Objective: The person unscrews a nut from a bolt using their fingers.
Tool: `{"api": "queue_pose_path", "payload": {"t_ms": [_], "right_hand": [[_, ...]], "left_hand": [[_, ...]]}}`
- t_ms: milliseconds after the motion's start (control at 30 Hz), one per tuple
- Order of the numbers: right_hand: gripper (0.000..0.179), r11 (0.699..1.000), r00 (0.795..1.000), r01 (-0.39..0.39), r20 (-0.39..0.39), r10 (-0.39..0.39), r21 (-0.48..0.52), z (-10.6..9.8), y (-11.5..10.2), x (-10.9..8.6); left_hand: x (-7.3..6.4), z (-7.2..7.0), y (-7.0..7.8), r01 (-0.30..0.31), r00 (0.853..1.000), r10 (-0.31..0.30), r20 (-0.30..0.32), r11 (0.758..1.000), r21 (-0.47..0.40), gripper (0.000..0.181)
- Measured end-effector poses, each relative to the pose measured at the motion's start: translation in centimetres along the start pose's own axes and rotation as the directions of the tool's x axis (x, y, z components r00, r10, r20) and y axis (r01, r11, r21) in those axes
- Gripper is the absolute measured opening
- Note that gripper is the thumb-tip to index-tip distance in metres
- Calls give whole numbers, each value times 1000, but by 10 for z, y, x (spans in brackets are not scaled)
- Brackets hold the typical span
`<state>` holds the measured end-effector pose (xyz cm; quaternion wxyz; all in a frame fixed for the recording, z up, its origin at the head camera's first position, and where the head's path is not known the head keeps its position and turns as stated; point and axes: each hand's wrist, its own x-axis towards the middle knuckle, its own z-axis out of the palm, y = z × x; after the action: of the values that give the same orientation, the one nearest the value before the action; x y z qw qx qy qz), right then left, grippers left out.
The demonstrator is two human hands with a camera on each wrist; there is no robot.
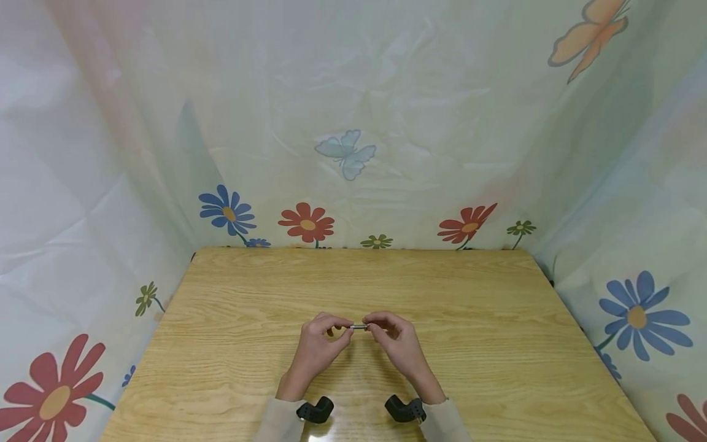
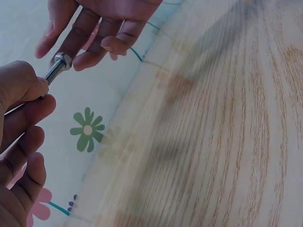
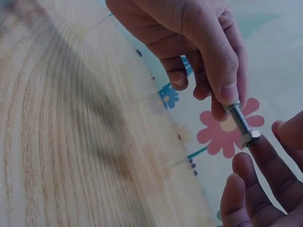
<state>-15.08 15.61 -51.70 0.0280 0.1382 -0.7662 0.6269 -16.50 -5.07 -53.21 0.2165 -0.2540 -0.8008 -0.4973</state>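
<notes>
A silver threaded bolt (image 1: 359, 326) lies level between the two hands, above the table. My left hand (image 1: 320, 344) pinches the plain end of its threaded shank (image 3: 240, 119) between thumb and forefinger, so that end is covered. The other end carries a hexagonal piece (image 2: 62, 61), a head or nut; cannot tell which. In the right wrist view, my right hand (image 3: 272, 189) has a forefinger against this hexagonal end, while its thumb (image 3: 289, 132) stands off to the side. Its remaining fingers are loosely bent and spread.
Beneath the hands stretches a light wood-grain tabletop (image 1: 232, 294). Pale cloth (image 1: 409, 123) printed with flowers and butterflies hangs behind it and along both sides. Each wrist wears a black camera on a strap, over pale sleeves (image 1: 280, 420).
</notes>
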Motion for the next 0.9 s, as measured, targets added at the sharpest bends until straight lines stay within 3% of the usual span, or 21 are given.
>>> {"api": "queue_pose_path", "payload": {"t_ms": [333, 600, 733, 900], "right_hand": [[19, 1000, 999, 5, -47, -3, 27, 1, -3, -1], [23, 989, 980, -148, -134, 147, 3, 5, 0, -1], [27, 976, 971, -216, -108, 214, -9, 7, 2, -1], [29, 973, 971, -230, -69, 228, -20, 8, 3, 0]], "left_hand": [[-2, 0, -3, 1, 1000, -1, -11, 1000, 13, 13], [-1, 0, -2, 12, 1000, -12, -21, 1000, 9, 13], [-1, 0, -3, 3, 1000, -3, -25, 1000, 5, 12], [-1, 0, -3, -11, 1000, 11, -19, 1000, 1, 11]]}}
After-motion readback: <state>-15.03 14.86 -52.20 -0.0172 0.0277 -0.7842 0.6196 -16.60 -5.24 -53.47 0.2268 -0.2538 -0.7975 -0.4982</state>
